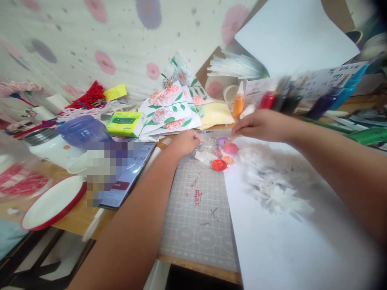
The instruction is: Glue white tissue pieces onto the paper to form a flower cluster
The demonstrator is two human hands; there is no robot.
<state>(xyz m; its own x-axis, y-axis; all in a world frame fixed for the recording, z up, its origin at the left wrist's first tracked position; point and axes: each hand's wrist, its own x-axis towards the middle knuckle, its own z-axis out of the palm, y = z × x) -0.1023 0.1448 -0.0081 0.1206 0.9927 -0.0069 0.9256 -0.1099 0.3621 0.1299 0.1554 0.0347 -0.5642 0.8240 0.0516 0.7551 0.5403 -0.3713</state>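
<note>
My left hand [190,141] is closed at the left edge of a clear plastic paint palette [208,141], its fingers pinching the rim. Purple, pink, red and orange paint sits in the palette's wells. My right hand [256,125] pinches a thin pale stick [232,139], whose tip is down in the pink paint [231,149]. The palette rests on a grey cutting mat [199,225] with red marks. To its right, a heap of torn white tissue paper [278,189] lies on a large white sheet [272,253]. Blur hides the fine detail of the fingers.
Behind my right hand stand an orange paint bottle [238,102], a red bottle [267,98] and several dark ones. Flower pictures [169,106] lean at the back. On the left are a phone [130,173], a yellow-green tissue pack [125,124] and a red-rimmed white dish [54,205].
</note>
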